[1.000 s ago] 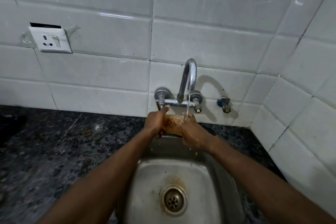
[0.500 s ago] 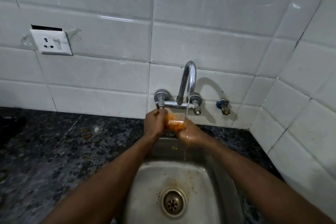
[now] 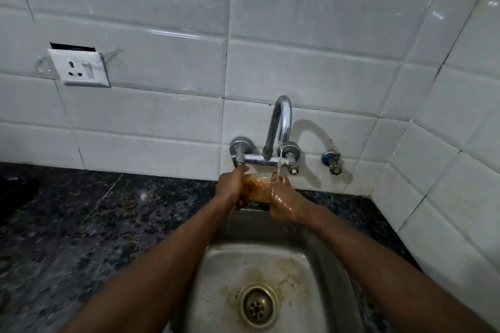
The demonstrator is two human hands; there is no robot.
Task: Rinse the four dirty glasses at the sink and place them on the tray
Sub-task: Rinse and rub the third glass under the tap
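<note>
A clear glass (image 3: 257,187) smeared with orange-brown residue is held on its side under the running tap (image 3: 280,127). My left hand (image 3: 232,186) grips its left end. At the glass's right end my wet right hand (image 3: 282,200) wraps around the rim, where the thin water stream lands. Both hands hover over the back edge of the steel sink (image 3: 270,273). No tray and no other glasses are in view.
Dark speckled granite counter (image 3: 81,224) lies to the left of the sink. White tiled walls stand behind and to the right. A wall socket (image 3: 79,67) sits upper left, a small valve (image 3: 332,162) right of the tap. The sink drain (image 3: 257,305) has brown stains around it.
The glass has turned in my hands and looks browner and less orange. Both hands stay under the stream at nearly the same spot.
</note>
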